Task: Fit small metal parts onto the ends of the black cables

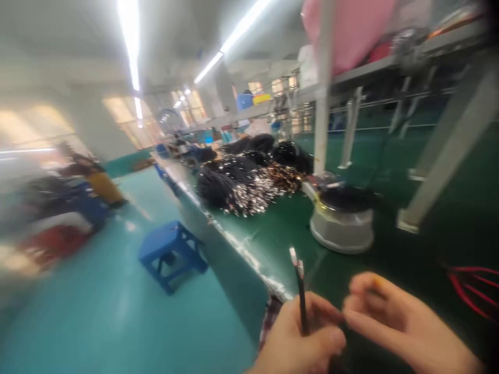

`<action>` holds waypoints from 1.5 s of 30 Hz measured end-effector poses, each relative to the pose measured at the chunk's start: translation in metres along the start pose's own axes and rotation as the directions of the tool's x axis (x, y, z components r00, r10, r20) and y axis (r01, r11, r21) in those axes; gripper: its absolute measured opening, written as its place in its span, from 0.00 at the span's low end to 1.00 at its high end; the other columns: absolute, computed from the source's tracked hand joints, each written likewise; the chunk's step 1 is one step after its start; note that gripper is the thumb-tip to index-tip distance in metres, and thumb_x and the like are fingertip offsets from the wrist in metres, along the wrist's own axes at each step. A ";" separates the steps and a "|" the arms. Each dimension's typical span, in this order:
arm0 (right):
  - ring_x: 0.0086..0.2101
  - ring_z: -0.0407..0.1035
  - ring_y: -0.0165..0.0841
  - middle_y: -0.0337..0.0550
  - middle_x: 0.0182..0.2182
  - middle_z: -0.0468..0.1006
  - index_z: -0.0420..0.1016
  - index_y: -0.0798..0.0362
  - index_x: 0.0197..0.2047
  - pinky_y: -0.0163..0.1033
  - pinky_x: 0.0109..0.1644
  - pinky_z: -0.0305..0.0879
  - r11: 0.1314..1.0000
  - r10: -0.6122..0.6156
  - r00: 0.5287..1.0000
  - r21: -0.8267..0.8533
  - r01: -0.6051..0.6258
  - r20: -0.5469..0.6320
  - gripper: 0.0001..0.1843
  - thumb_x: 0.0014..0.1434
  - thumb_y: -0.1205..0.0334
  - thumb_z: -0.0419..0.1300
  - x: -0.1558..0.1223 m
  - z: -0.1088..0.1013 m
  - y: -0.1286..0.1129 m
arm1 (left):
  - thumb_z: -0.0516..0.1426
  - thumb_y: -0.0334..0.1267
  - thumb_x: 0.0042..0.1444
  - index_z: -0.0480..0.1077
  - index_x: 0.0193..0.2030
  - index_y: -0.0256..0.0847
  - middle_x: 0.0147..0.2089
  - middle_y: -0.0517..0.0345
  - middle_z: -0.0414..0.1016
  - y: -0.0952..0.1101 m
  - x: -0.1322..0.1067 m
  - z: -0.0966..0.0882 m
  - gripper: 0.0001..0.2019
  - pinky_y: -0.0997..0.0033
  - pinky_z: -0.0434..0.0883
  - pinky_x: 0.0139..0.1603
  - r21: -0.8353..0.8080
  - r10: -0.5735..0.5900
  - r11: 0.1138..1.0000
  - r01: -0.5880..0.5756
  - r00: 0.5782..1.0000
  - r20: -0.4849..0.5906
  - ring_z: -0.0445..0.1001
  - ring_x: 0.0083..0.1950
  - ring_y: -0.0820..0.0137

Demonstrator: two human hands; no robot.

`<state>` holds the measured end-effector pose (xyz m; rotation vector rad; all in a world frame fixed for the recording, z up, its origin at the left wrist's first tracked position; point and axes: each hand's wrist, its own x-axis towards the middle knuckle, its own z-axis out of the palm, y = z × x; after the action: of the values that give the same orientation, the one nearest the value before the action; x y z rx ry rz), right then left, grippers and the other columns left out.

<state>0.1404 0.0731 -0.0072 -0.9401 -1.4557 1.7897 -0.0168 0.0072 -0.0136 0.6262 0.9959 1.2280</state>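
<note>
My left hand (300, 337) is closed around thin black cables (299, 283) whose metal-tipped ends stick up above the fist. Just to its right, my right hand (393, 319) has its fingers curled and pinched toward the left hand; what it holds, if anything, is blurred. Both hands hover over the near edge of a long green workbench (273, 244).
A round grey pot with a black top (343, 221) stands on the bench beyond my hands. Heaps of black cables with shiny ends (241, 184) lie farther back. Red wires (473, 285) lie at right. A blue stool (171, 252) stands on the teal floor; a person (78, 166) sits far left.
</note>
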 end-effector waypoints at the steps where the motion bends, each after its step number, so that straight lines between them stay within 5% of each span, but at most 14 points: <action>1: 0.29 0.73 0.33 0.36 0.27 0.75 0.65 0.49 0.37 0.37 0.35 0.70 0.998 0.027 1.000 0.057 -0.027 0.009 0.17 0.52 0.55 0.69 -0.003 0.000 -0.006 | 0.73 0.46 0.32 0.71 0.34 0.37 0.24 0.63 0.72 -0.001 -0.001 0.002 0.25 0.79 0.52 0.15 0.031 -0.024 0.999 0.024 1.000 0.000 0.58 0.15 0.84; 7: 0.37 0.71 0.35 0.40 0.33 0.75 0.68 0.51 0.43 0.39 0.41 0.65 0.986 -0.028 0.999 -0.164 0.022 -0.038 0.16 0.56 0.52 0.64 -0.008 0.004 -0.029 | 0.64 0.43 0.52 0.67 0.29 0.37 0.22 0.61 0.73 0.008 -0.007 0.007 0.13 0.81 0.45 0.12 0.189 -0.030 0.981 0.038 0.999 -0.045 0.55 0.11 0.85; 9: 0.34 0.71 0.35 0.42 0.31 0.76 0.71 0.53 0.42 0.40 0.41 0.65 0.980 0.034 0.996 -0.197 -0.017 0.084 0.20 0.63 0.44 0.54 -0.013 -0.001 -0.030 | 0.63 0.43 0.54 0.68 0.30 0.37 0.23 0.61 0.72 0.012 -0.006 0.007 0.12 0.81 0.45 0.13 0.210 0.012 0.978 0.005 0.997 -0.082 0.55 0.12 0.86; 12: 0.26 0.70 0.35 0.46 0.25 0.77 0.73 0.56 0.37 0.41 0.36 0.67 0.980 0.171 0.934 -0.153 -0.129 0.313 0.39 0.64 0.33 0.34 -0.020 -0.008 -0.029 | 0.63 0.41 0.54 0.71 0.35 0.36 0.22 0.65 0.69 0.015 -0.004 0.007 0.10 0.81 0.48 0.15 0.278 0.047 0.961 -0.014 0.992 -0.113 0.55 0.14 0.85; 18: 0.21 0.71 0.34 0.47 0.22 0.77 0.72 0.57 0.35 0.40 0.36 0.67 0.938 0.300 0.853 -0.293 -0.183 0.426 0.45 0.61 0.29 0.29 -0.020 -0.009 -0.033 | 0.63 0.36 0.52 0.73 0.37 0.37 0.19 0.65 0.71 0.019 -0.007 0.015 0.07 0.79 0.55 0.20 0.471 0.019 0.882 0.004 0.999 -0.044 0.58 0.17 0.81; 24: 0.17 0.69 0.32 0.46 0.17 0.76 0.72 0.55 0.26 0.38 0.34 0.68 0.907 0.354 0.841 -0.370 -0.202 0.408 0.44 0.60 0.27 0.33 -0.018 -0.006 -0.038 | 0.62 0.37 0.54 0.69 0.32 0.38 0.20 0.61 0.73 0.022 -0.009 0.020 0.06 0.74 0.61 0.26 0.488 -0.002 0.873 -0.006 1.000 0.016 0.68 0.23 0.73; 29: 0.15 0.67 0.30 0.44 0.13 0.72 0.69 0.55 0.18 0.37 0.31 0.65 0.889 0.378 0.850 -0.399 -0.224 0.367 0.45 0.60 0.27 0.33 -0.016 -0.002 -0.038 | 0.61 0.35 0.54 0.69 0.26 0.37 0.20 0.64 0.67 0.018 -0.009 0.019 0.08 0.76 0.55 0.23 0.521 0.073 0.852 -0.047 0.997 -0.028 0.58 0.21 0.78; 32: 0.13 0.65 0.28 0.41 0.13 0.72 0.75 0.57 0.29 0.33 0.23 0.54 0.916 0.388 0.842 -0.256 -0.309 0.374 0.46 0.62 0.30 0.30 -0.013 0.000 -0.030 | 0.62 0.35 0.53 0.69 0.26 0.37 0.20 0.67 0.61 0.014 -0.008 0.014 0.08 0.78 0.52 0.22 0.483 0.079 0.875 -0.032 0.994 -0.078 0.53 0.21 0.80; 35: 0.14 0.67 0.29 0.39 0.15 0.74 0.72 0.58 0.47 0.32 0.21 0.52 0.935 0.347 0.911 -0.154 -0.319 0.220 0.39 0.64 0.32 0.37 -0.009 0.000 -0.018 | 0.63 0.35 0.53 0.69 0.27 0.37 0.20 0.68 0.59 0.013 -0.007 0.008 0.08 0.79 0.51 0.21 0.358 0.011 0.933 0.028 0.994 -0.107 0.52 0.21 0.81; 39: 0.27 0.74 0.32 0.43 0.29 0.79 0.69 0.56 0.48 0.36 0.32 0.67 0.982 0.148 0.988 -0.106 -0.153 -0.053 0.28 0.62 0.38 0.52 -0.008 0.002 -0.008 | 0.65 0.36 0.50 0.69 0.27 0.36 0.22 0.68 0.60 0.013 -0.003 0.004 0.09 0.80 0.48 0.20 0.169 -0.050 0.983 0.074 0.989 -0.140 0.51 0.19 0.84; 42: 0.43 0.74 0.40 0.46 0.41 0.79 0.70 0.51 0.44 0.42 0.45 0.70 0.989 0.049 0.993 -0.131 -0.064 -0.112 0.22 0.54 0.44 0.65 -0.015 0.009 -0.006 | 0.66 0.36 0.48 0.69 0.27 0.35 0.20 0.69 0.58 0.009 -0.004 0.008 0.10 0.80 0.47 0.19 0.135 -0.042 0.989 0.067 0.983 -0.179 0.49 0.18 0.84; 45: 0.43 0.75 0.47 0.47 0.39 0.80 0.71 0.45 0.37 0.48 0.43 0.74 0.982 0.075 0.993 -0.169 -0.090 -0.092 0.19 0.49 0.44 0.68 -0.020 0.014 0.006 | 0.68 0.40 0.42 0.70 0.27 0.37 0.20 0.66 0.64 0.001 -0.007 0.008 0.13 0.78 0.55 0.19 0.177 -0.019 0.981 0.081 0.945 -0.327 0.58 0.19 0.80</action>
<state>0.1396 0.0481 -0.0084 -1.1662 -1.5565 1.6793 -0.0101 0.0013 -0.0074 0.5501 1.4095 1.2233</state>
